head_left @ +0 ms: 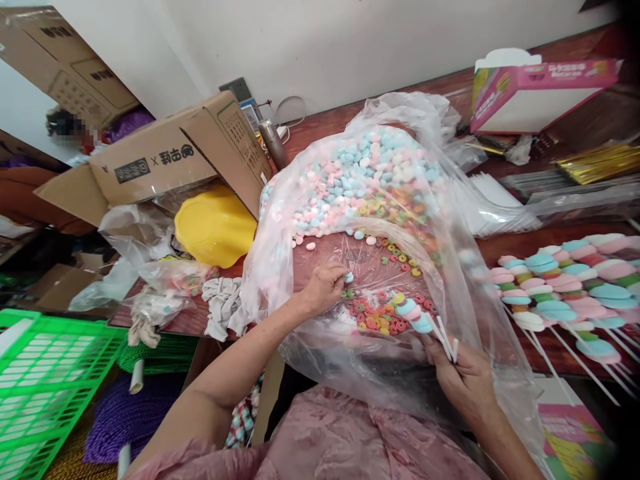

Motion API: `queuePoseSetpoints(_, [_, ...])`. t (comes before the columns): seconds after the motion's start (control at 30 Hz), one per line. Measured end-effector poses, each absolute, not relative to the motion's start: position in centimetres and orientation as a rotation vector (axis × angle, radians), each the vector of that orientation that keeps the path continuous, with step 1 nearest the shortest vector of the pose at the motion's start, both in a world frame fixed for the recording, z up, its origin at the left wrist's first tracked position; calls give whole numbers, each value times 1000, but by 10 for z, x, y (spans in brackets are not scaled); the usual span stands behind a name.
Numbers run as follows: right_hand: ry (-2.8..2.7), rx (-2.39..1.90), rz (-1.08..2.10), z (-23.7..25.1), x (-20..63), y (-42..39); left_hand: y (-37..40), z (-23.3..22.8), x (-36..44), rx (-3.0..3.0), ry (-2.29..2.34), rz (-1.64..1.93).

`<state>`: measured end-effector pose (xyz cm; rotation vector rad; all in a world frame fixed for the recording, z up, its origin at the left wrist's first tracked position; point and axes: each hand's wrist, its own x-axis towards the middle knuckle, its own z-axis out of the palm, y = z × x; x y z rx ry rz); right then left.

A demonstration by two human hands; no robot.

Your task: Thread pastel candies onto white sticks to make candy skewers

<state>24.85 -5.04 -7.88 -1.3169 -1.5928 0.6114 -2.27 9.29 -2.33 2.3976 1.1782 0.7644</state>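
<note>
My left hand [323, 290] is closed, pinching a small pale blue marshmallow [349, 277] just above the plastic sheet. Between the fingers of my right hand [465, 373] are several white sticks [445, 339]. Blue and pink marshmallows [415, 313] are threaded on the sticks' upper ends. Loose sugared gummy rings [377, 315] in red, yellow and green lie between my hands. Farther back, a large heap of pink, blue and white marshmallows [350, 167] rests on the clear plastic sheet [270, 267], with more gummy rings at its right side.
Finished-looking candy skewers [575, 280] are stacked at the right, near a pink display box [540, 93] and bundled white sticks [500, 203]. On the left are an open carton [150, 157], a yellow bowl [216, 225], a grey cloth [223, 308] and a green basket [55, 380]. Someone is at far left.
</note>
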Motion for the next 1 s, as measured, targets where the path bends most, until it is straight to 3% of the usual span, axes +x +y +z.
queuePoseSetpoints(0.53, [-1512,-1403,709,-67,244,-45,91,-10,-6,2626,1299,184])
queuePoseSetpoints(0.8, [-1580,-1363,789,-41,231,-48,56,16,1,1792,1117,1101])
queuePoseSetpoints(1.0, [-1726,-1308,638,-13,211,-42,23,29,10,1255,944,1328])
